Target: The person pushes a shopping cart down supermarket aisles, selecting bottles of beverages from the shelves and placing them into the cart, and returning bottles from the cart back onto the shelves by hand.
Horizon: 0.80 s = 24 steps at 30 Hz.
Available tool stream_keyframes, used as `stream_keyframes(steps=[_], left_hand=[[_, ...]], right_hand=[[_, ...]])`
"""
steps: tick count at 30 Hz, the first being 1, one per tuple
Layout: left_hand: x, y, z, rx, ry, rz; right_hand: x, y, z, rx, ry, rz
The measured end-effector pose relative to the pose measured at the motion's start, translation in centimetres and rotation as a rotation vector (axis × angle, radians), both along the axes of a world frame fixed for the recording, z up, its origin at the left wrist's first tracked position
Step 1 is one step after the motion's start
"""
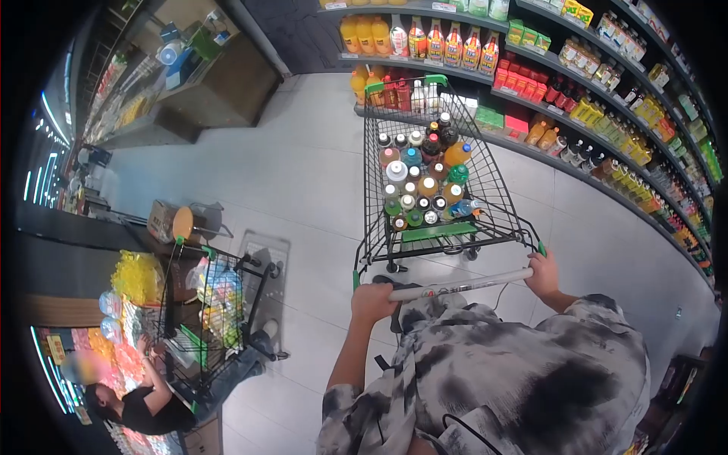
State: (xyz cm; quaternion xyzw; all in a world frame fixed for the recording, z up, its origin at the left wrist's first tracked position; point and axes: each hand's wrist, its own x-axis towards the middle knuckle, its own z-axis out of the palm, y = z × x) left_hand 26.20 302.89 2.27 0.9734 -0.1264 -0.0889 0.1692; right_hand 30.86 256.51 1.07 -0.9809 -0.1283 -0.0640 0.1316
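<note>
A black wire shopping cart (497, 186) with green corner pieces stands in front of me, holding many upright drink bottles (428, 186) with white, blue, black and orange caps. Its white handle bar (462, 287) runs across just ahead of my body. My left hand (373, 302) is closed around the bar's left end. At the right end, my right hand (542, 274) grips the same bar near a green corner piece. Fingers on both hands are partly hidden by the backs of the hands. A green panel (438, 231) sits at the cart's near side.
Shelves of bottled and boxed drinks (455, 53) curve along the front and right. To the left, another person (144, 402) in a dark top reaches toward packaged goods beside a second cart (227, 303) with bags. A counter (220, 91) stands far left; grey tiled floor (303, 174) lies between.
</note>
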Motion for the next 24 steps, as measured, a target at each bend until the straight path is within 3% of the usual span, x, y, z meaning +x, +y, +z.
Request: stream_keyframes(steps=[8, 24], left_hand=[[3.7, 9.7, -0.7, -0.063, -0.011, -0.186], [16.2, 24.1, -0.9, -0.149, 0.052, -0.539]], right_hand=[[-4.8, 10.1, 1.3, -0.067, 0.209, -0.202], [-8.1, 29.1, 1.8, -0.058, 0.204, -0.596]])
